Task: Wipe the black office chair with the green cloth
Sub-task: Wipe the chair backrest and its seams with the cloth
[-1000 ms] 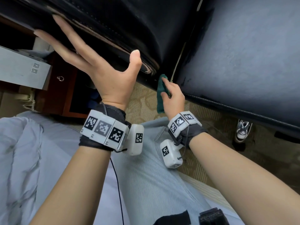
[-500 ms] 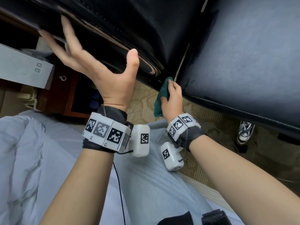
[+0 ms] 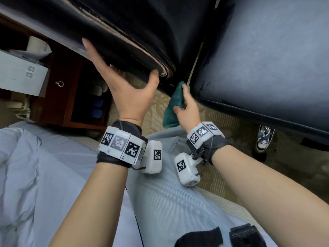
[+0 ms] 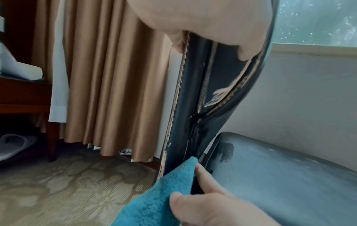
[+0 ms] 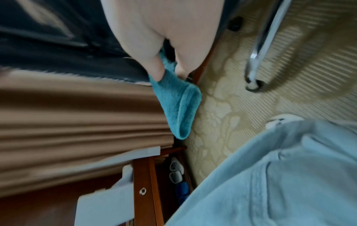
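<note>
Since a second ago the left hand (image 3: pixel 131 93) has closed its spread fingers round the worn edge of the black office chair (image 3: pixel 267 56) backrest, thumb on the near face, while the right hand (image 3: pixel 187 111) has dropped slightly. That hand pinches the green cloth (image 3: pixel 171 107) at the gap between backrest and seat, its tip touching the chair. The edge piping is frayed to tan and the seat corner is scuffed. A wooden cabinet (image 3: pixel 58 97) stands left, tan curtains (image 4: pixel 115 76) beyond, and a chrome caster (image 3: pixel 264 138) on the patterned carpet (image 3: pixel 222 125).

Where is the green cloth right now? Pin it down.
In the head view the green cloth is near centre, pinched in the right hand, its tip at the gap between the chair's backrest and seat.
</note>
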`<move>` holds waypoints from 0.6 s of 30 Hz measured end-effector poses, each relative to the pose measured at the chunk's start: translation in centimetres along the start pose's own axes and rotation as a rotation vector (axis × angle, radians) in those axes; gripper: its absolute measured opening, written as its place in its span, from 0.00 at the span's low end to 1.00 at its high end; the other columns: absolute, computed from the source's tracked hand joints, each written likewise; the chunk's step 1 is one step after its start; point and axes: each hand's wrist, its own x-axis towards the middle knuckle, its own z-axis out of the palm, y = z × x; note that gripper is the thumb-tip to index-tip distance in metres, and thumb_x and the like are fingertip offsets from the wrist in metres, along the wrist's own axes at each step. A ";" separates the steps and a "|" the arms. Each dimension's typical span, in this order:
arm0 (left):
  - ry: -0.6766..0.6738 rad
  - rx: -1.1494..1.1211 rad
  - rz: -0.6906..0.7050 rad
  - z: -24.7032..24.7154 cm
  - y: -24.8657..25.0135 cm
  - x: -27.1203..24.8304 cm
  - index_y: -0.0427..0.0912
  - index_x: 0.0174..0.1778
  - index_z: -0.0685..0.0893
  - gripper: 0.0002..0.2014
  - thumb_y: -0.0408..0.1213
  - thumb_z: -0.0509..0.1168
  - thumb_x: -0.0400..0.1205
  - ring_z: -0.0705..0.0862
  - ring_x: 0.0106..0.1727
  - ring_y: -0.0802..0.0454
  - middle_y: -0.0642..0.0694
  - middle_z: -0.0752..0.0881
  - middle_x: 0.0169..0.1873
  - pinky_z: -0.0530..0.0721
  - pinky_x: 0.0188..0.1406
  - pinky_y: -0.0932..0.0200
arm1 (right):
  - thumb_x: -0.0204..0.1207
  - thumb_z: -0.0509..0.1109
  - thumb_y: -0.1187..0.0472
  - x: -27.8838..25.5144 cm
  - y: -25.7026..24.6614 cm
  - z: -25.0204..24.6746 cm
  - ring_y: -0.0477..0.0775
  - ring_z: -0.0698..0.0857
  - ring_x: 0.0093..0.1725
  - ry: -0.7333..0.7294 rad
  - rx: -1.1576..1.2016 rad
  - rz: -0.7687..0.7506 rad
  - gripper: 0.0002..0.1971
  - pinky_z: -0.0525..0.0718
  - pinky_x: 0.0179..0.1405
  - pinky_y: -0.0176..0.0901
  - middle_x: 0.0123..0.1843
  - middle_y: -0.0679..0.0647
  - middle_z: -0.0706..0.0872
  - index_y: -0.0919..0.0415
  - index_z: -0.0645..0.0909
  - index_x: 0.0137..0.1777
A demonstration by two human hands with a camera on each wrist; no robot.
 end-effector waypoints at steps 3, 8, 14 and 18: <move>-0.073 0.007 -0.003 -0.4 -0.9 0.1 0.18 0.75 0.41 0.55 0.32 0.77 0.66 0.54 0.79 0.25 0.19 0.47 0.76 0.62 0.75 0.29 | 0.78 0.63 0.74 0.3 0.8 -0.2 0.49 0.62 0.79 -0.002 0.032 0.077 0.35 0.56 0.72 0.29 0.81 0.52 0.61 0.52 0.56 0.81; -0.167 0.028 -0.028 -1.3 -1.6 0.3 0.18 0.75 0.41 0.57 0.38 0.76 0.67 0.57 0.78 0.29 0.21 0.48 0.76 0.68 0.74 0.37 | 0.77 0.61 0.77 -0.3 1.2 0.8 0.39 0.66 0.70 0.080 0.066 -0.019 0.35 0.62 0.70 0.29 0.76 0.52 0.69 0.50 0.59 0.81; -0.207 0.192 0.073 -1.0 -0.9 0.1 0.19 0.74 0.46 0.53 0.41 0.76 0.69 0.59 0.74 0.21 0.16 0.52 0.73 0.64 0.71 0.26 | 0.77 0.58 0.78 0.6 1.9 0.1 0.49 0.67 0.76 0.020 -0.026 0.061 0.37 0.63 0.68 0.28 0.80 0.51 0.65 0.49 0.54 0.82; -0.190 0.237 0.118 -1.0 0.1 0.0 0.41 0.73 0.43 0.50 0.38 0.77 0.68 0.52 0.75 0.26 0.31 0.45 0.78 0.61 0.76 0.33 | 0.77 0.58 0.78 0.6 1.7 0.0 0.49 0.66 0.77 0.009 -0.016 0.070 0.37 0.62 0.65 0.24 0.81 0.51 0.63 0.48 0.54 0.82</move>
